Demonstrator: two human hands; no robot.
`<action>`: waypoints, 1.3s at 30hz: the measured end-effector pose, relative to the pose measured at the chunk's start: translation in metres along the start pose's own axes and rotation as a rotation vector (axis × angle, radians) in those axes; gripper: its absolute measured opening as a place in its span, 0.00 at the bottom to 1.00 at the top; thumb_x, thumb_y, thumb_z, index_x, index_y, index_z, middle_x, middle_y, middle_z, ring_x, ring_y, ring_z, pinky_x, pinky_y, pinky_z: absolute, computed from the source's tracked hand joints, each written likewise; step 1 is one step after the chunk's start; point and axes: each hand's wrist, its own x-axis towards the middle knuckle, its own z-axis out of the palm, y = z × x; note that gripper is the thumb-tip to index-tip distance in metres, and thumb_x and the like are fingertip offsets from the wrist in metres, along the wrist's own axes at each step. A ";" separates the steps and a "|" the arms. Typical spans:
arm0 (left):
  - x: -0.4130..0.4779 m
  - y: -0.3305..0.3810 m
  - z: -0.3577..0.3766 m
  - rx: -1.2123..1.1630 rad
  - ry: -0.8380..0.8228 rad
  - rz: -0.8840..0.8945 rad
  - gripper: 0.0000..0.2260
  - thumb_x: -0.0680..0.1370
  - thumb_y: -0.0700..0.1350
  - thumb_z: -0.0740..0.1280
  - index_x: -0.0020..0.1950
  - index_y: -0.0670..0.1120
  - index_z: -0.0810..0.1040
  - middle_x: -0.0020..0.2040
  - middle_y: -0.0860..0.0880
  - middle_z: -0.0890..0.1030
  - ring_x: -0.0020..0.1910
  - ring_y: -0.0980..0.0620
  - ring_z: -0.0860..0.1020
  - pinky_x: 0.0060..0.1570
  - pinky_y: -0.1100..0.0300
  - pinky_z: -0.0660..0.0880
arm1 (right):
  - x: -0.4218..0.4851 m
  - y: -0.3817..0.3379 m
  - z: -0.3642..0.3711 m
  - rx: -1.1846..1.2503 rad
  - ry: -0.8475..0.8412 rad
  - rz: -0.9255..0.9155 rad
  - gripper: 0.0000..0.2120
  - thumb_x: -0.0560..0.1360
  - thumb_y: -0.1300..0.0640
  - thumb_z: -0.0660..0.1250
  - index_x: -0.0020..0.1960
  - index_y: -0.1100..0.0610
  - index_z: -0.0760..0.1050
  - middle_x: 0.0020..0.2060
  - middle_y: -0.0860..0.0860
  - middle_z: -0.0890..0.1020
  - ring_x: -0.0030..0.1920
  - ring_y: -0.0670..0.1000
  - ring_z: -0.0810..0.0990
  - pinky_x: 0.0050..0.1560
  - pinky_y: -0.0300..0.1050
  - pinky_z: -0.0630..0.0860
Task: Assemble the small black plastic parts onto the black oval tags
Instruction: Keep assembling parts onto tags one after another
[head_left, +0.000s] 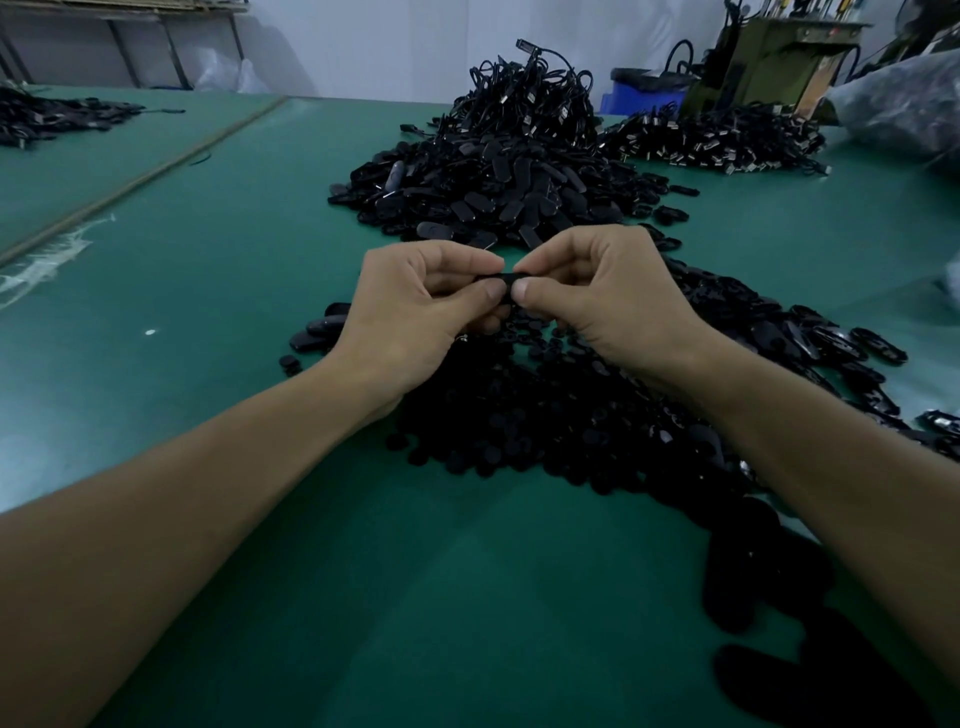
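My left hand and my right hand meet above the green table, thumbs and forefingers pinching one black oval tag between them. Most of the tag is hidden by my fingertips; whether a small part sits on it I cannot tell. Under my hands lies a flat heap of small black plastic parts. A tall pile of black oval tags rises just beyond my hands. More tags spread to the right of my right wrist.
A few glossy tags lie left of my left hand. A heap of corded black pieces with metal ends sits at the back right, a blue bin and a machine behind it. Another black pile lies far left.
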 end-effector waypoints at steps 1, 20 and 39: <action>0.000 0.001 0.000 -0.002 0.002 -0.002 0.07 0.76 0.34 0.73 0.47 0.46 0.83 0.40 0.47 0.87 0.39 0.50 0.86 0.42 0.63 0.81 | 0.001 0.000 0.000 -0.027 0.003 0.000 0.03 0.73 0.60 0.75 0.44 0.54 0.82 0.38 0.52 0.85 0.37 0.45 0.82 0.43 0.38 0.81; 0.003 0.007 -0.004 0.172 0.130 0.076 0.08 0.74 0.35 0.76 0.44 0.48 0.83 0.35 0.49 0.86 0.35 0.49 0.86 0.40 0.59 0.82 | 0.003 -0.006 -0.006 -0.327 0.041 -0.039 0.07 0.80 0.52 0.67 0.51 0.53 0.82 0.41 0.44 0.84 0.39 0.39 0.80 0.41 0.29 0.74; 0.017 -0.007 -0.038 0.683 0.323 0.046 0.11 0.72 0.53 0.79 0.52 0.54 0.85 0.38 0.64 0.79 0.36 0.68 0.78 0.41 0.69 0.75 | -0.002 0.013 -0.024 -0.966 0.033 0.241 0.09 0.80 0.58 0.63 0.55 0.53 0.81 0.51 0.57 0.82 0.56 0.61 0.77 0.63 0.57 0.69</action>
